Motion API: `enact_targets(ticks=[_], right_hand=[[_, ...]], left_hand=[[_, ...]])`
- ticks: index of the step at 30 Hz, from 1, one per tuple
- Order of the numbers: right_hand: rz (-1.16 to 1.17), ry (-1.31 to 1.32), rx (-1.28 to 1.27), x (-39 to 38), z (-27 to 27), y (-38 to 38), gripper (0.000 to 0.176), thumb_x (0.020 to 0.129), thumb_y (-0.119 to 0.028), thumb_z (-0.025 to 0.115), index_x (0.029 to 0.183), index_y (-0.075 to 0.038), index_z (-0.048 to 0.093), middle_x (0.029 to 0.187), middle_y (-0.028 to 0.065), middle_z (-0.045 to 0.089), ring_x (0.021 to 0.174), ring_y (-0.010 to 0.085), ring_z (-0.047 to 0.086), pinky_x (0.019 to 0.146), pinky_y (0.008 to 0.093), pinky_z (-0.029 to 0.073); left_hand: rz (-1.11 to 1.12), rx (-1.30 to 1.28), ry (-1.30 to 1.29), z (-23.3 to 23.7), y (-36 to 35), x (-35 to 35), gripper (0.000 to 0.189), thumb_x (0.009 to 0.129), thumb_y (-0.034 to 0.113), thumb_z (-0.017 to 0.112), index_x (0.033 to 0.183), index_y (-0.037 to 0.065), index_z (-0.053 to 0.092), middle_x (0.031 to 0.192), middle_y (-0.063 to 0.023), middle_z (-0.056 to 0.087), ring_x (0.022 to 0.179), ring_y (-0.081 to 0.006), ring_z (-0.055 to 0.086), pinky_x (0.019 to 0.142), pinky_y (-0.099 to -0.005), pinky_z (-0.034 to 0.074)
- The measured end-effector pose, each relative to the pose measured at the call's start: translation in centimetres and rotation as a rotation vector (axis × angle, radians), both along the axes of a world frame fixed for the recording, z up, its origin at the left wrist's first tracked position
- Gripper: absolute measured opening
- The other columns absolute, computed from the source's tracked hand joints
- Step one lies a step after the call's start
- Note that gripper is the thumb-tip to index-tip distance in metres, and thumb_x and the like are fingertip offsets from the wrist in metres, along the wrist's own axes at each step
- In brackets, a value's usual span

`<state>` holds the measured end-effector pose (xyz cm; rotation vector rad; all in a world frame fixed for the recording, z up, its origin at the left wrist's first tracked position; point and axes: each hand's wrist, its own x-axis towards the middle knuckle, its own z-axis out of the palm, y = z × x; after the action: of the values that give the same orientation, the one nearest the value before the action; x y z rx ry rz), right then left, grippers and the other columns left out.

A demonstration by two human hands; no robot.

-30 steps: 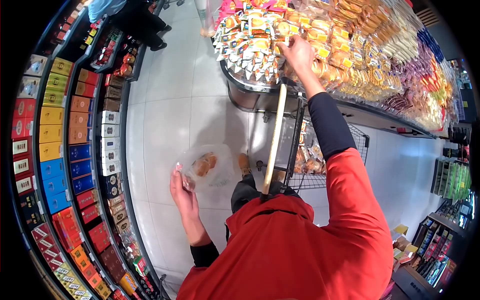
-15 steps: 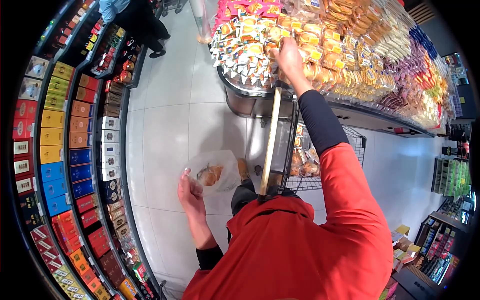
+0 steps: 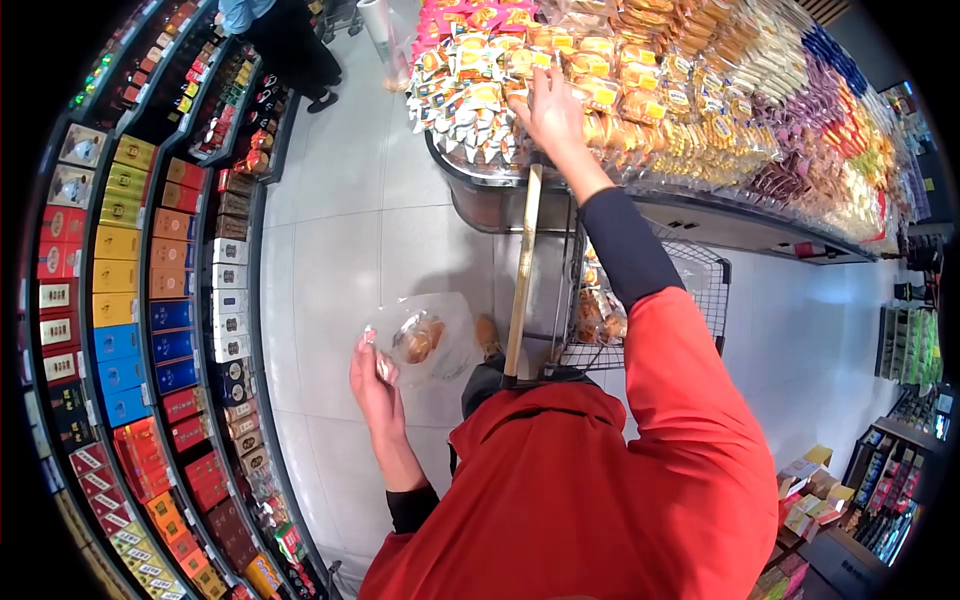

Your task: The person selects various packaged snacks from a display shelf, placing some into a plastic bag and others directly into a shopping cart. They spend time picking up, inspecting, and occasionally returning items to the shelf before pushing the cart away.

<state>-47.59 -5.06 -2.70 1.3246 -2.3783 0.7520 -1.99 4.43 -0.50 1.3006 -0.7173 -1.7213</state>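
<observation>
My left hand [image 3: 376, 385] is closed on the gathered edge of a clear plastic bag [image 3: 452, 345], which hangs open over the floor. Inside the bag lies a wrapped bread bun [image 3: 418, 337]. Stretched out over the bread display, my right hand [image 3: 553, 118] has its fingers spread, thumb apart, with the fingertips at the packaged buns [image 3: 527, 62]. White-and-orange wrapped packs [image 3: 478, 97] are heaped just left of it. Below the right forearm stands a shopping cart [image 3: 705, 300] with bagged bread [image 3: 600, 312] in it and a pale handle bar [image 3: 523, 270].
Shelves of colourful boxes [image 3: 118, 295] line the left side. At the upper left a person [image 3: 290, 45] stands by those shelves. More packaged snacks [image 3: 740, 100] cover the long counter to the right. Grey floor tiles [image 3: 330, 250] run between shelf and counter.
My right hand has shifted slightly left over the packs, and its fingers are more stretched out. The view has turned a little; my left hand still holds the bag.
</observation>
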Motion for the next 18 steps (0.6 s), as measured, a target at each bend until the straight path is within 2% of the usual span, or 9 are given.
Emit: enact_targets(ticks=[1,3,5,7,9,11,13,15,18], right_hand=[[0.011,-0.005,-0.009,0.8,0.3,1.3,0.064,0.086,-0.036,0.073,0.137,-0.004,0.05,0.134,0.0181,0.052,0.118,0.0377,0.056,0.094,0.0494,0.05],[0.073,0.207,-0.187,3.1,1.0,3.9,0.058,0.086,-0.027,0.072,0.135,-0.004,0.052,0.131,0.0175,0.053,0.111,0.0357,0.059,0.086,0.0428,0.05],[0.224,0.072,-0.267,6.9,2.9,8.4,0.045,0.088,-0.016,0.067,0.131,-0.005,0.057,0.128,0.0162,0.057,0.111,0.0353,0.059,0.09,0.0423,0.049],[0.457,-0.225,-0.353,10.6,2.4,12.7,0.032,0.087,-0.003,0.063,0.12,-0.005,0.064,0.115,0.0139,0.064,0.105,0.0327,0.063,0.089,0.0397,0.051],[0.704,-0.612,-0.207,14.2,3.3,17.1,0.029,0.086,0.006,0.061,0.111,-0.005,0.068,0.104,0.0131,0.068,0.098,0.0301,0.067,0.085,0.0359,0.053],[0.848,-0.7,-0.109,17.7,5.0,20.1,0.03,0.084,0.009,0.061,0.109,-0.005,0.068,0.102,0.0134,0.068,0.092,0.029,0.069,0.079,0.033,0.055],[0.986,-0.956,-0.059,20.1,5.5,21.9,0.022,0.09,0.001,0.061,0.108,-0.006,0.07,0.108,0.0148,0.07,0.102,0.0299,0.068,0.093,0.0372,0.052],[1.138,-0.86,0.021,21.7,5.9,22.1,0.023,0.091,-0.001,0.061,0.113,-0.005,0.067,0.11,0.0151,0.069,0.102,0.0338,0.067,0.091,0.0376,0.053],[1.069,-0.769,-0.025,24.0,3.2,21.2,0.033,0.089,-0.004,0.064,0.122,-0.006,0.062,0.114,0.0138,0.065,0.106,0.0367,0.062,0.091,0.0397,0.052]], left_hand=[[0.011,-0.009,-0.005,0.2,0.1,-0.1,0.027,0.104,0.022,0.053,0.123,0.004,0.062,0.07,0.0071,0.035,0.061,-0.0034,0.031,0.054,-0.0223,0.025],[-0.046,0.006,-0.072,0.6,0.2,-0.2,0.029,0.104,0.023,0.053,0.124,0.003,0.061,0.071,0.007,0.035,0.06,-0.0035,0.031,0.053,-0.0221,0.024],[-0.087,-0.018,-0.054,1.2,0.1,-0.2,0.032,0.105,0.025,0.053,0.124,0.002,0.061,0.071,0.0076,0.034,0.058,-0.0032,0.029,0.051,-0.0223,0.022],[-0.1,-0.051,-0.039,3.0,0.1,-1.0,0.032,0.105,0.026,0.052,0.123,0.001,0.061,0.069,0.0081,0.032,0.057,-0.0028,0.028,0.05,-0.0223,0.02],[-0.149,-0.098,0.001,4.9,0.3,-1.3,0.033,0.106,0.026,0.05,0.124,0.0,0.06,0.068,0.0085,0.031,0.056,-0.0024,0.027,0.049,-0.0221,0.019],[-0.173,-0.128,0.019,6.6,1.2,-1.1,0.033,0.106,0.026,0.049,0.124,0.0,0.06,0.068,0.0087,0.031,0.055,-0.0024,0.027,0.049,-0.0218,0.019],[-0.29,-0.165,0.08,8.0,1.7,-1.8,0.031,0.107,0.023,0.047,0.127,0.001,0.057,0.064,0.0092,0.027,0.052,-0.0027,0.024,0.048,-0.0213,0.019],[-0.346,-0.183,0.083,8.9,2.6,-2.2,0.032,0.107,0.023,0.046,0.128,0.001,0.056,0.065,0.0091,0.028,0.052,-0.0024,0.024,0.047,-0.021,0.019],[-0.43,-0.194,0.086,10.1,4.2,-3.2,0.033,0.106,0.022,0.046,0.131,0.001,0.055,0.066,0.0086,0.032,0.052,-0.002,0.025,0.047,-0.0205,0.019]])
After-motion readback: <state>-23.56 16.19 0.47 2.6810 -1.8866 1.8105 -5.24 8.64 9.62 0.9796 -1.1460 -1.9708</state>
